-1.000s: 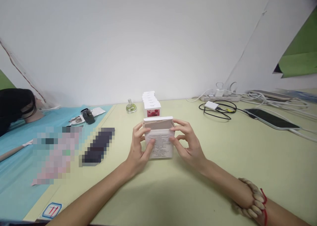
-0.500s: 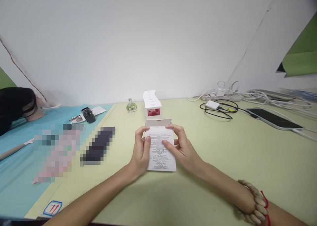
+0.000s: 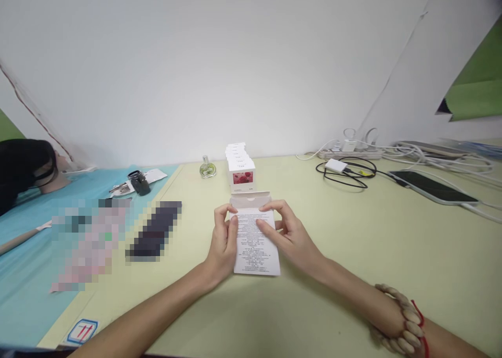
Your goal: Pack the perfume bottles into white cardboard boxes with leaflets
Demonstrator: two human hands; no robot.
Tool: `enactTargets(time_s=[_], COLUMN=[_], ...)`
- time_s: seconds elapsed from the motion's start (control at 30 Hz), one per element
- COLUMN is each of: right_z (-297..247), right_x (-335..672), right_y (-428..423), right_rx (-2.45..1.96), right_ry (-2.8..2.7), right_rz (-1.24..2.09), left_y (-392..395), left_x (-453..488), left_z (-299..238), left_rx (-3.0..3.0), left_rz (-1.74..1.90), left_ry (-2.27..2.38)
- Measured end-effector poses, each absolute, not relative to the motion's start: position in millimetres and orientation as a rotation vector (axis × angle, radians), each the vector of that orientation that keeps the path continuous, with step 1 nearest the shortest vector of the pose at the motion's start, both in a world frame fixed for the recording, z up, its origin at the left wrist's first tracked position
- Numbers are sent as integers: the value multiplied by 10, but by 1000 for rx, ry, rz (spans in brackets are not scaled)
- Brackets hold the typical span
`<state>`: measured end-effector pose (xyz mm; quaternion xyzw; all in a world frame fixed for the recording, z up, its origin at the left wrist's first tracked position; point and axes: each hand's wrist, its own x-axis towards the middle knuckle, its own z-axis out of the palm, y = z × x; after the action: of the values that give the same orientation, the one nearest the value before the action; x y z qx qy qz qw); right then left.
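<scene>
A white printed carton (image 3: 255,251) is held between my two hands above the table, its text side facing me and its top flap raised at the far end. My left hand (image 3: 223,240) grips its left edge, thumb on the printed face. On the right edge, my right hand (image 3: 292,232) has its thumb on the face and its index finger at the top corner by the flap. The other fingers are partly hidden behind the carton. Beyond it stands a row of white boxes (image 3: 240,164), the nearest with a red flower picture.
A small glass bottle (image 3: 207,168) stands left of the boxes. A dark jar (image 3: 138,183) and a blurred dark item (image 3: 157,232) lie further left, near another person's hand (image 3: 27,235). At right are a black cable (image 3: 353,177), a phone (image 3: 433,187) and a power strip (image 3: 349,153).
The carton's top flap has opened further, showing more of its inner side. The carton is tilted slightly more towards me. Both hands keep nearly the same grip.
</scene>
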<state>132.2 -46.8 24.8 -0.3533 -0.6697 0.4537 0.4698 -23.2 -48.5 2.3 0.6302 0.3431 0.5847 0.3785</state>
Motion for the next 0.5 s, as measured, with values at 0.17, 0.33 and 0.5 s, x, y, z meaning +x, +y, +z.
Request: enactTargets(time_s=[0.17, 0.33, 0.5], right_z=[197, 152, 157], right_x=[1318, 1352, 1414], right_y=[-462, -416, -325], right_rx=[-830, -773, -738], right_ry=[-1666, -1791, -1875], right_rz=[1095, 730, 377], left_y=[-459, -370, -279], left_x=[-262, -323, -374], left_z=[8, -32, -74], left_rx=[1677, 2025, 2237], left_rz=[1467, 1691, 1738], left_ry=[869, 907, 859])
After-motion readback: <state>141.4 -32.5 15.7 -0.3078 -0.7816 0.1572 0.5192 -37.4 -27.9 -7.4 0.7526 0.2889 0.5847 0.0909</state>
